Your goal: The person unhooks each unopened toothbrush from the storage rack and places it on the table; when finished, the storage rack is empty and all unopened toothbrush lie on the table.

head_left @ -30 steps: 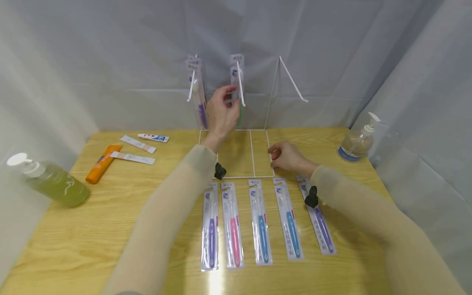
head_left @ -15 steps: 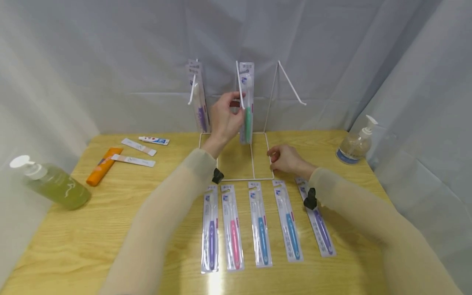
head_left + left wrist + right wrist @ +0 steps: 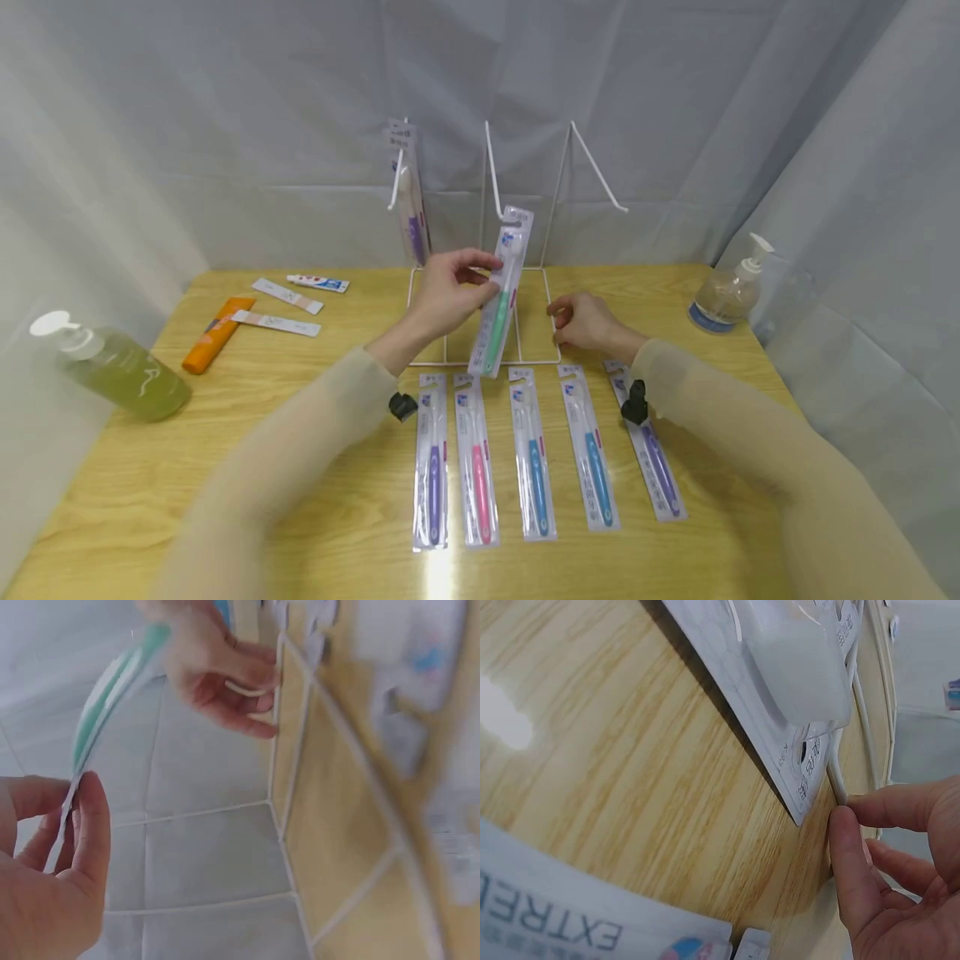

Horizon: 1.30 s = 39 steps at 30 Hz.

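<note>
My left hand (image 3: 450, 292) pinches a packaged green toothbrush (image 3: 498, 312) by its left edge. The pack is tilted in front of a white wire rack (image 3: 598, 169), its top close to the end of the middle hook. In the left wrist view, thumb and fingers grip the pack's edge. My right hand (image 3: 588, 321) pinches the right side wire of the rack's base, seen closely in the right wrist view (image 3: 900, 862). Packaged toothbrushes with a purple one (image 3: 415, 229) in front hang on the left hook. The middle and right hooks carry nothing.
In front of the rack lies a row of packaged toothbrushes: purple, pink (image 3: 480, 492), blue (image 3: 537, 487), blue, purple. At left are a green pump bottle (image 3: 138, 379), an orange tube (image 3: 217, 335), two white sachets and a small toothpaste tube (image 3: 318, 283). A clear pump bottle (image 3: 723, 296) stands right.
My left hand has taken the green toothbrush pack off the middle hook and brought it forward and down, tilting it. My right hand has stayed on the rack's base.
</note>
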Available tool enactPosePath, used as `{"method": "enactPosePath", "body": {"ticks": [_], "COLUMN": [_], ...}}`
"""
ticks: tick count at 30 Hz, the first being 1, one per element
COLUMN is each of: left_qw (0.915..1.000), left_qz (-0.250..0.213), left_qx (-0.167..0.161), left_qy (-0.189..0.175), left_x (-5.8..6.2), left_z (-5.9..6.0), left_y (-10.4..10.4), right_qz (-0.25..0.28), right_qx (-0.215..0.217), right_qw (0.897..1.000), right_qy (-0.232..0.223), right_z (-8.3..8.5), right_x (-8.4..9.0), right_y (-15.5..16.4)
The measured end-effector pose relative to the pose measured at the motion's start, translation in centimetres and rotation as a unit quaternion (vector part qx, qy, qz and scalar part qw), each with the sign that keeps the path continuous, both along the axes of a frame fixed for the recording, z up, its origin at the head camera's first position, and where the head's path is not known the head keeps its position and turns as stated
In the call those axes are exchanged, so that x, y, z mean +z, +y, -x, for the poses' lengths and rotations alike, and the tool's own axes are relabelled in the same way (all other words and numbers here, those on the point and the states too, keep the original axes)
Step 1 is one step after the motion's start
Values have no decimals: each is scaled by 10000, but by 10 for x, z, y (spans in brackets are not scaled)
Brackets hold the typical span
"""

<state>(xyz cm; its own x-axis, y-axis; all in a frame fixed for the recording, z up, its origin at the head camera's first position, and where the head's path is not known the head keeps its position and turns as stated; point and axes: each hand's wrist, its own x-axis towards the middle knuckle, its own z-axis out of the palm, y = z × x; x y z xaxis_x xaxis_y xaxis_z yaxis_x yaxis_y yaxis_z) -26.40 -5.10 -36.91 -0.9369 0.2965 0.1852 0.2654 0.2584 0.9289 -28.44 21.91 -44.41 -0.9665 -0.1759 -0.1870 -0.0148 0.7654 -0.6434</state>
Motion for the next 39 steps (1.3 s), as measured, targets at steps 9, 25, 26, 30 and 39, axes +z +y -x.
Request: {"method": "enactPosePath", "body": {"ticks": [9,25,26,30,39], "left_qw": [9933,9659,9636,9565,9453], "left_qz": [182,673,670,635,475], "left_qx": [-321,-35,-29,-80,124], "left_qy": [-1100,-2498,-2586,-2846,-3225], "left_x": [-21,-51,-54,-63,-71], "left_z": [-46,-113,-116,-126,-137], "left_y": [-70,-158,-159,-160,-156], "right_qz": [55,99,91,88,-5], "right_qx": [145,94,98,70,86], "right_qw": [9999,9999,9999,9999,9999], "right_qy": [27,-55,-64,-130,-116], "right_z": [1,1,0,1,1], "right_x": [1,0,1,1,1], "right_y": [4,2,2,2,2]}}
